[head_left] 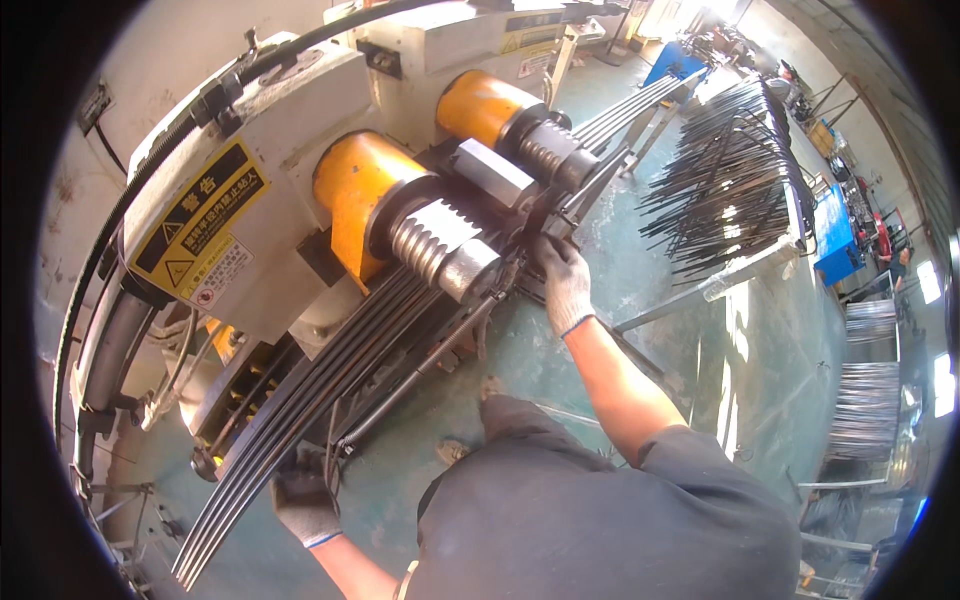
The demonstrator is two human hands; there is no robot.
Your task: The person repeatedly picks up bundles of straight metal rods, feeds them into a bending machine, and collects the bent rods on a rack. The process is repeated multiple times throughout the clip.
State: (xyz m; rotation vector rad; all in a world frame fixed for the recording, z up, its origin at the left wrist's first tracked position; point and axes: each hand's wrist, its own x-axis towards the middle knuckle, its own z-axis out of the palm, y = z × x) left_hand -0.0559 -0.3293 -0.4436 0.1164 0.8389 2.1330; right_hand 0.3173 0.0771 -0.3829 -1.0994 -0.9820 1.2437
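Note:
Several long grey metal rods lie side by side through a machine, their near ends reaching to the lower left. My left hand, in a grey glove with a dark palm, is at the outer edge of the rods near these ends; its fingers are dark and partly hidden. My right hand, gloved alike, is at the machine's front edge beside the ridged metal rollers. Its fingers curl down, and what they hold, if anything, is hidden. The near roller and far roller project from yellow housings.
A pale machine body with a yellow-and-black warning label stands at left. A black hose arches around it. On the right, a rack carries a heap of dark rods. A blue box stands beyond.

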